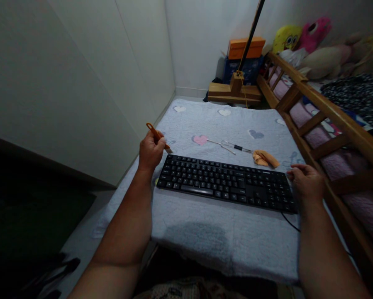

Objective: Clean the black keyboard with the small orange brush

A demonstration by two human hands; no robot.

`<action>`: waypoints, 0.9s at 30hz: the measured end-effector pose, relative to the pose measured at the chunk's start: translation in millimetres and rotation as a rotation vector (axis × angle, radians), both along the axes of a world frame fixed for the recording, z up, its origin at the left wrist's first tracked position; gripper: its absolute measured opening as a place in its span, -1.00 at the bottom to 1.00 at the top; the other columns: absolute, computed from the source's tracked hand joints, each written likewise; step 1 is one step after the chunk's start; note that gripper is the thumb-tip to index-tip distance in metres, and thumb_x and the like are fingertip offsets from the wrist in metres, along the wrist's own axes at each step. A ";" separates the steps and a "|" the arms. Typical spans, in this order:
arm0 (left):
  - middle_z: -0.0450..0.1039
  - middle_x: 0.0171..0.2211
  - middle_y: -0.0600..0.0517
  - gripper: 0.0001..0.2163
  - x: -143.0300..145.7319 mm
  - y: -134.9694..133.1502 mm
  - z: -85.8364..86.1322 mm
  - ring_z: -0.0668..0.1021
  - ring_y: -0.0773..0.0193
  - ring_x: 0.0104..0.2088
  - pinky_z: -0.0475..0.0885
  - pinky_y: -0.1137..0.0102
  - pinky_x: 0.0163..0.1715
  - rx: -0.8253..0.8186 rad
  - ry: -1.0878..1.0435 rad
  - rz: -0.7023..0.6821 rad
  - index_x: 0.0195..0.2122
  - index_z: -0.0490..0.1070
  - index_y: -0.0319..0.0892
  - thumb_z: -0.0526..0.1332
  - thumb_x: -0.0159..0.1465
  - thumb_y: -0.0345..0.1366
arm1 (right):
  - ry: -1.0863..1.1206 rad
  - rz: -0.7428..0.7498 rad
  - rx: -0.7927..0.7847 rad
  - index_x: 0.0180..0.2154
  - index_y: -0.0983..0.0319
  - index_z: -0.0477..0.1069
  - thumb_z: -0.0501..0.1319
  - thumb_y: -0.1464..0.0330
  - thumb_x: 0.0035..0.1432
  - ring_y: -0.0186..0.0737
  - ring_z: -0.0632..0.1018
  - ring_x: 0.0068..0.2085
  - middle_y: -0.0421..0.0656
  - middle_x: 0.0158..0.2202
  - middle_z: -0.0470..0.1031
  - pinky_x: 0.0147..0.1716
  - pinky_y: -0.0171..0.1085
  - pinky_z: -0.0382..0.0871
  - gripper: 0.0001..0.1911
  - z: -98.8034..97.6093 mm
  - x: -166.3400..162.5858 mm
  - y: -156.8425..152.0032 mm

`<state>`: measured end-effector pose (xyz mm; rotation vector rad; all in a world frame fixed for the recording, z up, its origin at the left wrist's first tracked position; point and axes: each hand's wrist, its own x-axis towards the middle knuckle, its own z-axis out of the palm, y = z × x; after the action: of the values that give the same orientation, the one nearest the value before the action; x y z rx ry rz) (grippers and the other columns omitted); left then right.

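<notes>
A black keyboard (223,182) lies across the pale blue, heart-patterned cloth, its keys facing up. My left hand (151,150) is closed around the orange handle of a small brush (153,131); the pale bristles point down beside the keyboard's upper left corner. At the keyboard's right end is my right hand (309,182), with fingers curled and fingertips close against the edge. Whether they grip anything is hidden. Behind the keyboard lie a folded orange cloth (265,158), a thin wire tool with a black grip (237,147) and a slim white stick (220,145).
A wooden bed rail (326,110) runs along the right, with plush toys (287,38) beyond it. A pale panel (111,62) borders the left. Behind the cloth-covered surface (198,220) stand a wooden base with a black pole (234,89) and an orange box (246,47).
</notes>
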<state>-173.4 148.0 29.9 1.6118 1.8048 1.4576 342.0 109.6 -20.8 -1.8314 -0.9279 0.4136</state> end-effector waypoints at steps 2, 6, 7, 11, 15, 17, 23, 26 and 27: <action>0.44 -0.40 0.08 -0.87 0.4 1.8 -2.2 0.54 0.23 -0.41 0.53 0.36 -0.31 -0.021 -0.023 -0.028 -0.25 0.37 -0.08 0.20 0.22 -0.20 | 0.015 -0.009 0.006 -0.34 0.16 0.55 0.26 0.34 -0.04 -0.15 0.55 -0.44 -0.16 -0.46 0.58 -0.49 -0.27 0.39 -0.84 0.8 -1.2 0.2; 0.48 -0.40 0.05 -0.89 1.5 1.5 -1.4 0.57 0.18 -0.36 0.52 0.30 -0.23 -0.079 0.090 -0.018 -0.25 0.37 -0.08 0.20 0.22 -0.22 | 0.039 -0.037 -0.007 -0.34 0.19 0.55 0.26 0.32 -0.13 -0.20 0.53 -0.48 -0.18 -0.50 0.56 -0.50 -0.29 0.36 -0.78 8.4 -7.5 0.4; 0.49 -0.40 0.05 -0.90 1.6 0.9 -0.4 0.58 0.16 -0.34 0.52 0.28 -0.19 -0.087 0.140 0.006 -0.26 0.38 -0.08 0.20 0.22 -0.22 | 0.042 -0.038 -0.013 -0.34 0.20 0.55 0.26 0.31 -0.15 -0.20 0.52 -0.49 -0.19 -0.51 0.55 -0.50 -0.29 0.36 -0.76 10.3 -8.9 0.3; 0.48 -0.40 0.04 -0.90 -1.3 -1.3 3.2 0.56 0.14 -0.32 0.50 0.24 -0.12 -0.067 0.236 0.099 -0.27 0.39 -0.08 0.20 0.19 -0.25 | 0.043 -0.042 -0.007 -0.34 0.21 0.54 0.25 0.29 -0.18 -0.22 0.52 -0.49 -0.20 -0.52 0.54 -0.50 -0.30 0.34 -0.73 13.1 -11.4 0.1; 0.42 -0.45 0.10 -0.89 -8.3 -0.9 3.5 0.51 0.21 -0.39 0.48 0.31 -0.22 -0.024 0.095 0.106 -0.31 0.38 -0.09 0.20 0.11 -0.28 | 0.042 -0.038 -0.002 -0.34 0.20 0.54 0.26 0.30 -0.16 -0.21 0.52 -0.49 -0.20 -0.51 0.54 -0.51 -0.30 0.34 -0.76 10.7 -10.7 -0.2; 0.40 -0.47 0.11 -0.89 -11.0 -0.3 3.2 0.49 0.24 -0.42 0.47 0.35 -0.31 -0.011 -0.010 0.070 -0.34 0.37 -0.09 0.20 0.08 -0.27 | 0.038 -0.029 0.002 -0.35 0.19 0.54 0.25 0.32 -0.12 -0.21 0.53 -0.49 -0.19 -0.50 0.55 -0.50 -0.30 0.36 -0.79 10.5 -10.9 -0.6; 0.41 -0.50 0.12 -0.85 -8.5 -0.6 2.3 0.46 0.28 -0.52 0.42 0.40 -0.48 -0.059 -0.148 -0.059 -0.34 0.37 -0.10 0.24 0.05 -0.24 | 0.046 -0.046 -0.019 -0.35 0.20 0.54 0.25 0.32 -0.15 -0.23 0.52 -0.49 -0.20 -0.51 0.55 -0.49 -0.31 0.34 -0.77 11.4 -10.0 -0.2; 0.45 -0.48 0.09 -0.83 -6.0 -0.6 0.8 0.50 0.26 -0.50 0.46 0.39 -0.48 -0.085 -0.138 -0.093 -0.33 0.37 -0.10 0.26 0.06 -0.23 | 0.033 -0.033 -0.022 -0.33 0.21 0.56 0.25 0.28 -0.16 -0.22 0.53 -0.48 -0.20 -0.50 0.55 -0.46 -0.29 0.36 -0.72 7.1 -4.9 1.1; 0.46 -0.48 0.09 -0.84 -5.7 -0.6 0.2 0.51 0.26 -0.49 0.47 0.38 -0.47 -0.085 -0.118 -0.096 -0.33 0.37 -0.10 0.26 0.06 -0.23 | 0.028 -0.029 -0.024 -0.31 0.21 0.56 0.25 0.27 -0.16 -0.21 0.54 -0.47 -0.20 -0.50 0.56 -0.45 -0.28 0.37 -0.70 5.3 -3.0 1.5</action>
<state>-179.1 147.4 30.1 1.5167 1.6775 1.3836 339.0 111.1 -15.6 -1.8540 -0.8799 0.4335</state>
